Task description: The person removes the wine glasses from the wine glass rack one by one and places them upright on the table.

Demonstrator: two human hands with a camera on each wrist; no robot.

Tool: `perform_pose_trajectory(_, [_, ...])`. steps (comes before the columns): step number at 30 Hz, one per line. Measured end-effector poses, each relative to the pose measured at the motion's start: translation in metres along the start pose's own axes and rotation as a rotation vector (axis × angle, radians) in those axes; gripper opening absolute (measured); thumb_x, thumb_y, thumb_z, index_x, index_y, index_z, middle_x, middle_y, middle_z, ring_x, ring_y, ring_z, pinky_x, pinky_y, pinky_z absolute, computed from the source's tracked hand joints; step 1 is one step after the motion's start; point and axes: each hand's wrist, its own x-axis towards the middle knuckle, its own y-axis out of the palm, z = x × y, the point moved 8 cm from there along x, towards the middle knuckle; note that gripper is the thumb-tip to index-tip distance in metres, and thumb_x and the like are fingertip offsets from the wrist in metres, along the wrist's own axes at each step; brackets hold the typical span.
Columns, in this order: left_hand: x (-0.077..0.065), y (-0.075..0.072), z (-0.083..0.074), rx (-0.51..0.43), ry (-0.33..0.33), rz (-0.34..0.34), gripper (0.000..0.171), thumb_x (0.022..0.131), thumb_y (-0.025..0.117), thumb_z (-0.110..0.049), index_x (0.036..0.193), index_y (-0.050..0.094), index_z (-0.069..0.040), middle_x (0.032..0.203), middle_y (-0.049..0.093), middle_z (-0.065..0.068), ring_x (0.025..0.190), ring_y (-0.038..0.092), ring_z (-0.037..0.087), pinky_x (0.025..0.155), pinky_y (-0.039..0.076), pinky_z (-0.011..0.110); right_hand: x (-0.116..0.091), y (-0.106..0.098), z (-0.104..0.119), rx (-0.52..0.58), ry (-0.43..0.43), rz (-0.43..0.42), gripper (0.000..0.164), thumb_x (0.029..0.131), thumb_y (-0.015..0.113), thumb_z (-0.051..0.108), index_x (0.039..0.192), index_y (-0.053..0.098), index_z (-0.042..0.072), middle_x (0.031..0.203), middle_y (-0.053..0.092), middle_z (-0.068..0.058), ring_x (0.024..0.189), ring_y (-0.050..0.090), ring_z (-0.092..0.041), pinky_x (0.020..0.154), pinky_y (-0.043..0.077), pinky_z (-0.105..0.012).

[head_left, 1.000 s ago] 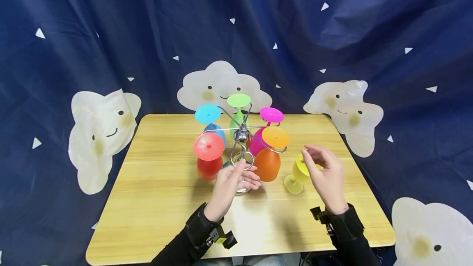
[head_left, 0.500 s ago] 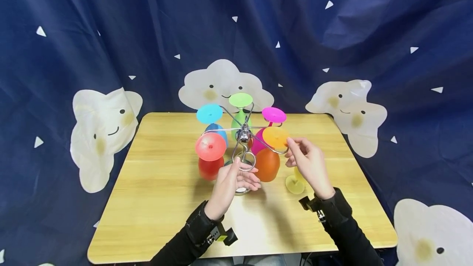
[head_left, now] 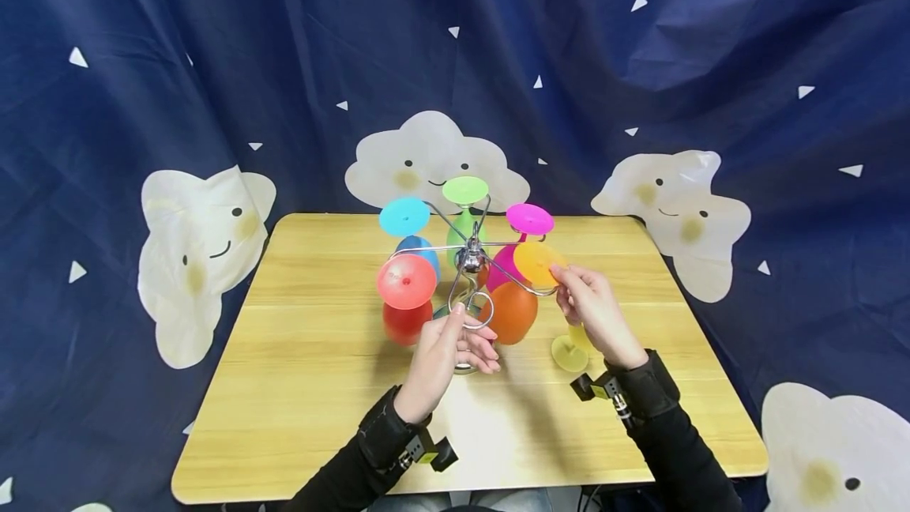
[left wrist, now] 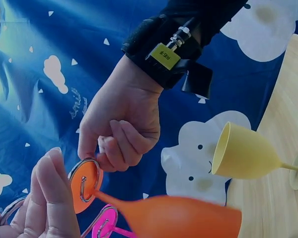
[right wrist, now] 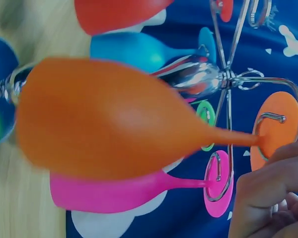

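Observation:
A chrome wire rack (head_left: 472,255) with curled hook arms stands mid-table, plastic goblets hanging upside down from it. My left hand (head_left: 439,354) pinches the bare front hook ring between thumb and fingers. At the right front arm, my right hand (head_left: 596,310) pinches the foot of the orange goblet (head_left: 513,313). Its stem sits in the hook's loop in the right wrist view, bowl downward. Beside it hangs a magenta goblet (right wrist: 109,192). Partly hidden under my right hand, a yellow goblet (left wrist: 243,153) stands upright on the table.
Also hanging on the rack are a red goblet (head_left: 407,281), a blue goblet (head_left: 405,216) and a green goblet (head_left: 465,191). The wooden table (head_left: 298,385) ends at a dark blue curtain (head_left: 298,62) with cloud shapes.
My right hand has moved left from beside the yellow goblet to the orange goblet's foot and taken hold of it. The foot has shifted slightly right and tilted. My left hand keeps its place.

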Motion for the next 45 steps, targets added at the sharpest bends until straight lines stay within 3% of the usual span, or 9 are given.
perform_pose_trajectory(5, [0.000, 0.001, 0.000, -0.008, 0.002, 0.005, 0.058, 0.107, 0.030, -0.030, 0.095, 0.061, 0.017, 0.077, 0.063, 0.034, 0.064, 0.069, 0.032, 0.063, 0.060, 0.042, -0.003, 0.000, 0.001, 0.139, 0.032, 0.018, 0.034, 0.101, 0.048, 0.025, 0.073, 0.049, 0.006, 0.057, 0.046, 0.002, 0.047, 0.036, -0.007, 0.045, 0.016, -0.026])
perform_pose_trajectory(8, [0.000, 0.001, 0.000, -0.008, 0.003, 0.004, 0.060, 0.107, 0.033, -0.035, 0.095, 0.060, 0.017, 0.078, 0.063, 0.033, 0.064, 0.069, 0.031, 0.063, 0.060, 0.042, -0.005, -0.001, 0.002, 0.154, 0.011, 0.019, 0.032, 0.102, 0.047, 0.024, 0.076, 0.050, 0.006, 0.059, 0.048, 0.002, 0.049, 0.038, -0.007, 0.044, 0.021, -0.022])
perform_pose_trajectory(16, [-0.001, 0.000, 0.001, -0.012, 0.019, 0.002, 0.060, 0.106, 0.033, -0.035, 0.096, 0.060, 0.018, 0.078, 0.062, 0.035, 0.064, 0.069, 0.031, 0.063, 0.060, 0.042, -0.017, 0.002, 0.002, 0.207, -0.026, 0.090, 0.030, 0.102, 0.047, 0.021, 0.075, 0.051, 0.007, 0.058, 0.045, 0.002, 0.047, 0.034, -0.007, 0.049, 0.014, -0.030])
perform_pose_trajectory(22, [-0.001, 0.000, 0.001, -0.011, 0.023, 0.000, 0.060, 0.106, 0.034, -0.036, 0.096, 0.061, 0.017, 0.078, 0.063, 0.034, 0.064, 0.069, 0.031, 0.063, 0.060, 0.042, -0.021, 0.011, 0.004, 0.210, -0.027, 0.149, 0.028, 0.102, 0.047, 0.021, 0.081, 0.053, 0.003, 0.057, 0.043, 0.002, 0.047, 0.033, -0.006, 0.047, 0.014, -0.029])
perform_pose_trajectory(32, [-0.001, 0.002, 0.000, 0.001, 0.025, -0.002, 0.053, 0.108, 0.028, -0.023, 0.096, 0.060, 0.018, 0.080, 0.062, 0.037, 0.065, 0.069, 0.032, 0.062, 0.060, 0.040, -0.021, 0.022, 0.017, 0.128, -0.059, 0.209, 0.038, 0.101, 0.051, 0.026, 0.070, 0.053, 0.006, 0.049, 0.039, 0.001, 0.041, 0.026, -0.011, 0.037, 0.009, -0.032])
perform_pose_trajectory(42, [-0.001, 0.002, 0.004, -0.032, 0.007, -0.019, 0.058, 0.107, 0.033, -0.032, 0.095, 0.060, 0.018, 0.079, 0.062, 0.036, 0.063, 0.069, 0.025, 0.062, 0.060, 0.041, -0.015, 0.032, 0.030, 0.067, -0.035, 0.253, 0.038, 0.101, 0.051, 0.032, 0.074, 0.057, 0.005, 0.050, 0.036, 0.002, 0.041, 0.026, -0.012, 0.038, 0.010, -0.033])
perform_pose_trajectory(45, [-0.002, 0.003, 0.005, -0.043, -0.003, -0.024, 0.058, 0.106, 0.034, -0.033, 0.095, 0.060, 0.018, 0.078, 0.062, 0.035, 0.062, 0.069, 0.022, 0.062, 0.060, 0.041, -0.012, 0.033, 0.030, 0.057, -0.020, 0.268, 0.043, 0.101, 0.051, 0.032, 0.067, 0.052, 0.005, 0.049, 0.035, 0.003, 0.040, 0.026, -0.012, 0.038, 0.011, -0.033])
